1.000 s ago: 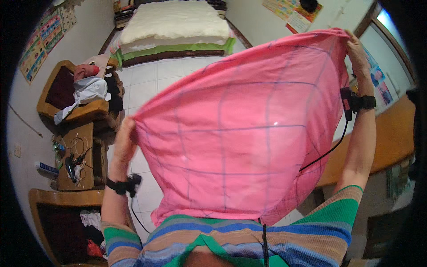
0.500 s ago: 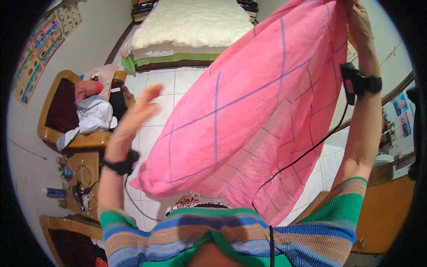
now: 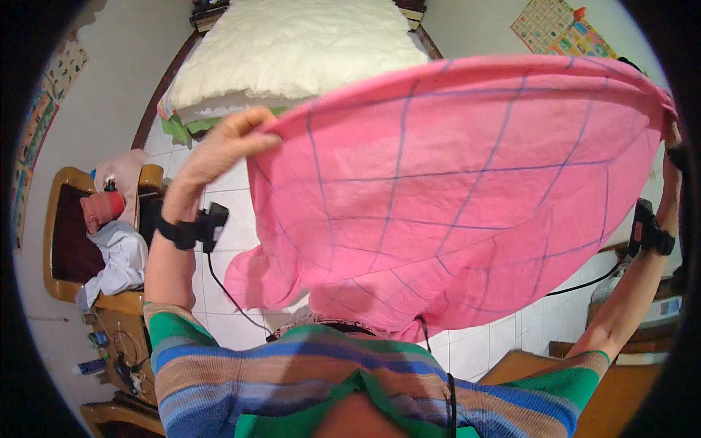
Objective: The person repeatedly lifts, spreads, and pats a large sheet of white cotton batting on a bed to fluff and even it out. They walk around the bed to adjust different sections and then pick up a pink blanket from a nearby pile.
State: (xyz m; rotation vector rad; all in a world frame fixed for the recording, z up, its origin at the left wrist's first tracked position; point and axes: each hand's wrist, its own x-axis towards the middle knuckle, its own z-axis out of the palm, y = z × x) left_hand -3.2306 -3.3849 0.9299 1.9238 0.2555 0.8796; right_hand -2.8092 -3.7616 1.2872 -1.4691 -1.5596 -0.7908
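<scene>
A large pink cloth point(image 3: 467, 197) with a grid of blue lines is stretched wide in front of me, its upper edge bowed upward. At its upper left edge, my left hand point(image 3: 237, 139) has thumb and fingers pinched on the fabric. My right hand point(image 3: 670, 131) is raised at the far right rim, closed on the opposite end of the cloth, its fingers mostly hidden. The cloth's lower part hangs in folds near my waist. A dark strap with a small device point(image 3: 212, 226) sits on my left wrist, another point(image 3: 646, 233) on the right, each with a cable.
A bed point(image 3: 292, 51) with a fluffy cream cover stands ahead. To the left, a wooden armchair point(image 3: 62, 285) holds clothes, including a white garment point(image 3: 117, 259). Below it is a small table point(image 3: 109, 328) with cables. A wooden cabinet point(image 3: 533, 361) stands at lower right, on white floor tiles point(image 3: 226, 288).
My left hand, previously free and moving, now grips the cloth's edge. My right hand has moved outward and down to the right, and the cloth has spread from a slanted drape into a wide sheet.
</scene>
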